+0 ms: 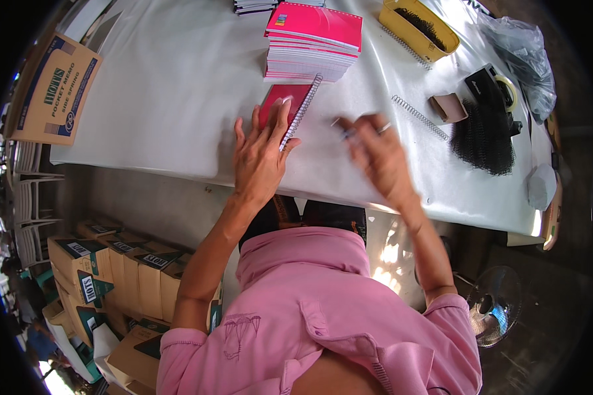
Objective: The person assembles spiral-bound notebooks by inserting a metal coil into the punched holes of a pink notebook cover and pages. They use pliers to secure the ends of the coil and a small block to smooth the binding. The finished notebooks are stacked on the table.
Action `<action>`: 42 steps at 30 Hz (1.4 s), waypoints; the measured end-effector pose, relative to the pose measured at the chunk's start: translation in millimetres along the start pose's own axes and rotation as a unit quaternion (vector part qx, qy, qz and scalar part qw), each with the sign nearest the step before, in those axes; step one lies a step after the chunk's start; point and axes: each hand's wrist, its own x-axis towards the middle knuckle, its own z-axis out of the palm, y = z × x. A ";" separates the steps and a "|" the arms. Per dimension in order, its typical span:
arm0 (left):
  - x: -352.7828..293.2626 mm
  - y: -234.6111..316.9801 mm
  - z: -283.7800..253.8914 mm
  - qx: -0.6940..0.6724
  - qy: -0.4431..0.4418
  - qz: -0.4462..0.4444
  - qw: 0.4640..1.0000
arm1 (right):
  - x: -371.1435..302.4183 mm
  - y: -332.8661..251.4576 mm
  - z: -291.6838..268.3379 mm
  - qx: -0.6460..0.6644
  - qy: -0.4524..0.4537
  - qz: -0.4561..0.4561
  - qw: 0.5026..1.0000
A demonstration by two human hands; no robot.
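Note:
A small red notebook [287,99] with a metal spiral coil [301,113] along its right edge lies tilted on the white-covered table. My left hand [262,146] rests on its cover, fingers spread and flat, the thumb beside the coil's lower end. To the right, my right hand [377,150] is raised over the table and blurred by motion. Its fingers are curled around a small dark object, too smeared to name. Just beyond the notebook stands a tall stack of pink-covered notebooks [315,46].
Loose spiral coils [420,118] lie right of my right hand, near a brown block [449,108], a tape dispenser [491,89] and a pile of black coils [482,141]. A yellow tray [420,27] sits at the back. Cartons [59,89] flank the left; a fan [494,306] stands below right.

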 end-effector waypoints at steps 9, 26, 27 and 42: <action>2.9 8.8 -11.4 0.014 -0.025 -0.009 1.000 | -5.1 -50.0 22.9 0.006 -0.019 0.008 1.000; -21.8 -141.2 -59.3 0.354 0.028 -0.049 0.934 | -60.8 60.3 -12.7 -0.134 0.010 0.149 0.980; -14.3 -138.6 -64.1 0.337 -0.036 -0.101 0.935 | -53.6 69.9 -14.2 -0.128 -0.011 0.131 0.983; 166.5 -4.7 -3.5 0.140 -0.004 0.181 0.973 | 72.5 75.8 -2.7 0.059 0.112 0.244 0.962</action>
